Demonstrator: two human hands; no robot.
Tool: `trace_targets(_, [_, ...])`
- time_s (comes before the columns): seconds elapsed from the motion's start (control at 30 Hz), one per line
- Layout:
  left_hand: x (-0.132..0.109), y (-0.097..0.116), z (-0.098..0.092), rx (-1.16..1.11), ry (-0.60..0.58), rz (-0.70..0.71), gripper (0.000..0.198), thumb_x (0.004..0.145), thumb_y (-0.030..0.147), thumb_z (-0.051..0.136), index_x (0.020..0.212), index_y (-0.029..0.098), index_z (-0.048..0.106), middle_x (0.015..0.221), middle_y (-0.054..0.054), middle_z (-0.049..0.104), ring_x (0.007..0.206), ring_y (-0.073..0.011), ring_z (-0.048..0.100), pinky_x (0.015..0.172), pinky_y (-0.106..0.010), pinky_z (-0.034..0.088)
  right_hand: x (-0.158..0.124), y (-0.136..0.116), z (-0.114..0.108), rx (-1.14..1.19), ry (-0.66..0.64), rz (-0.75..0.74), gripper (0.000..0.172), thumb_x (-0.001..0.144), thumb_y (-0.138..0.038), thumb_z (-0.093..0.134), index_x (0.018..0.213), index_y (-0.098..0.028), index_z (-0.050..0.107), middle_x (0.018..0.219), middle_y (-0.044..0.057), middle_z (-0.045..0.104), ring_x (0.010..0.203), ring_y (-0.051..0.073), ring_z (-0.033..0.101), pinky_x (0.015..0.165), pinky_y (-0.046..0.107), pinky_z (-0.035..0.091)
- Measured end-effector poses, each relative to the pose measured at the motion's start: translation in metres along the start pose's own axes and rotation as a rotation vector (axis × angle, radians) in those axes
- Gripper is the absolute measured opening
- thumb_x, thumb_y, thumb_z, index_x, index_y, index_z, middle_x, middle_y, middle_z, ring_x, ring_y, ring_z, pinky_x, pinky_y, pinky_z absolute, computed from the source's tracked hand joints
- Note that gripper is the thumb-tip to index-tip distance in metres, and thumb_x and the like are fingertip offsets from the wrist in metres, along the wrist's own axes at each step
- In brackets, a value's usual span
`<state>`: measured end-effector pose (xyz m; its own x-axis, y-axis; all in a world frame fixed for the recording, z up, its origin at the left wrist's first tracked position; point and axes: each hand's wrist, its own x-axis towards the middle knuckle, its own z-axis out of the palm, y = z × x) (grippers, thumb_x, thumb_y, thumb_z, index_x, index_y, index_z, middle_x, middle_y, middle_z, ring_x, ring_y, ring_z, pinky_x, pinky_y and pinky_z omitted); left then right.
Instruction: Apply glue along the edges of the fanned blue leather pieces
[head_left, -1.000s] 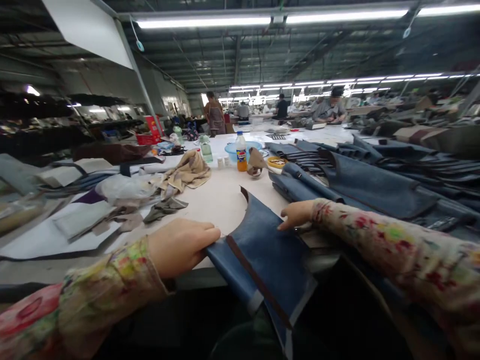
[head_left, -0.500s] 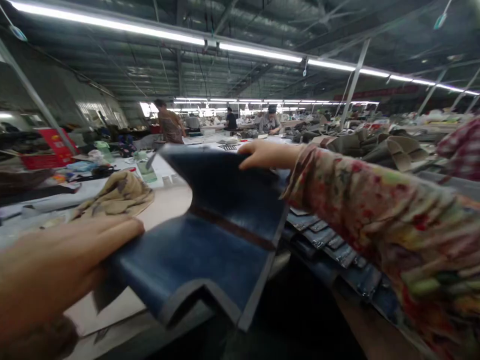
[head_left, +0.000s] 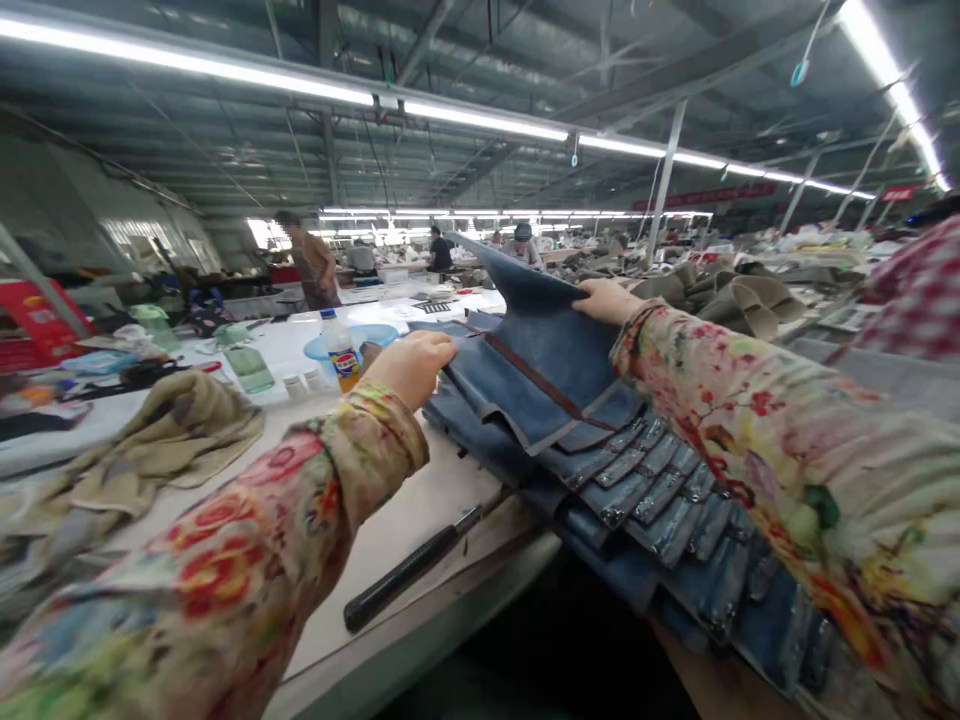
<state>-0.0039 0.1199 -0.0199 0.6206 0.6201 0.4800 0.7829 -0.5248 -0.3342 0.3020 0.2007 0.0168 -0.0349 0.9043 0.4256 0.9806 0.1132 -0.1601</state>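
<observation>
A blue leather panel [head_left: 540, 325] with a brown strip across it lies partly over a fanned stack of similar blue pieces [head_left: 660, 490]. My left hand [head_left: 416, 365] grips the panel's left edge with fingers curled over it. My right hand [head_left: 607, 300] pinches its upper right edge, where the panel bends upward. The stack's overlapping ends look shiny and wet. On the table [head_left: 450, 490], left of the stack, lies a tool with a black handle [head_left: 412, 565]; its far end is hidden under the stack.
A crumpled khaki cloth [head_left: 165, 430], a green bottle [head_left: 247, 362], an orange drink bottle [head_left: 341, 352] and a blue basin [head_left: 375, 335] stand to the left. Brown-grey pieces [head_left: 750, 300] are heaped at right. A checked sleeve [head_left: 919, 295] shows at far right; co-workers are farther back.
The panel has moved forward onto the stack, carried by both hands. My left hand has gone forward and right. The view has shifted right, and the black-handled tool is now visible.
</observation>
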Motion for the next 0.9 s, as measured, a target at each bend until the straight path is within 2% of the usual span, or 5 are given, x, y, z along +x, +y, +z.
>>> trace_targets(0.27, [0.022, 0.004, 0.050, -0.045, -0.128, 0.007, 0.038, 0.079, -0.001, 0.037, 0.104, 0.011, 0.063, 0.112, -0.010, 0.060, 0.110, -0.0211, 0.050, 0.101, -0.033, 0.037, 0.019, 0.033, 0.043, -0.073, -0.121, 0.100, 0.034, 0.087, -0.022, 0.047, 0.115, -0.008, 0.059, 0.112, 0.012, 0.060, 0.102, 0.020, 0.056, 0.087, 0.025, 0.041])
trace_targets(0.4, [0.015, 0.017, 0.076, -0.057, -0.194, -0.026, 0.037, 0.082, 0.001, 0.036, 0.109, 0.010, 0.061, 0.119, -0.013, 0.055, 0.117, -0.0224, 0.045, 0.102, -0.033, 0.036, 0.008, 0.045, 0.084, -0.114, -0.219, 0.135, 0.034, 0.087, -0.016, 0.047, 0.119, -0.011, 0.055, 0.120, 0.012, 0.056, 0.110, 0.019, 0.053, 0.092, 0.024, 0.039])
trace_targets(0.57, [-0.003, 0.020, 0.103, -0.085, -0.293, -0.091, 0.041, 0.080, 0.000, 0.039, 0.115, 0.011, 0.057, 0.126, -0.015, 0.050, 0.120, -0.0244, 0.043, 0.099, -0.035, 0.039, -0.011, 0.053, 0.123, -0.169, -0.441, 0.130, 0.028, 0.083, -0.015, 0.058, 0.111, -0.013, 0.058, 0.114, 0.009, 0.059, 0.104, 0.019, 0.056, 0.089, 0.036, 0.045])
trace_targets(0.77, [-0.031, 0.022, 0.096, -0.174, -0.329, -0.139, 0.053, 0.078, -0.003, 0.037, 0.127, 0.014, 0.048, 0.124, -0.013, 0.053, 0.110, -0.0229, 0.053, 0.091, -0.036, 0.046, -0.015, 0.063, 0.114, -0.230, -0.457, 0.095, 0.028, 0.085, -0.020, 0.059, 0.112, -0.014, 0.055, 0.114, 0.009, 0.056, 0.104, 0.020, 0.055, 0.089, 0.039, 0.046])
trace_targets(0.9, [-0.090, 0.023, 0.066, -0.230, -0.282, -0.190, 0.050, 0.081, 0.001, 0.035, 0.127, 0.016, 0.048, 0.127, -0.009, 0.052, 0.116, -0.0199, 0.048, 0.099, -0.034, 0.040, -0.022, 0.052, 0.097, -0.226, -0.352, 0.018, 0.023, 0.087, -0.025, 0.056, 0.109, -0.016, 0.057, 0.109, 0.008, 0.057, 0.096, 0.018, 0.057, 0.083, 0.035, 0.048])
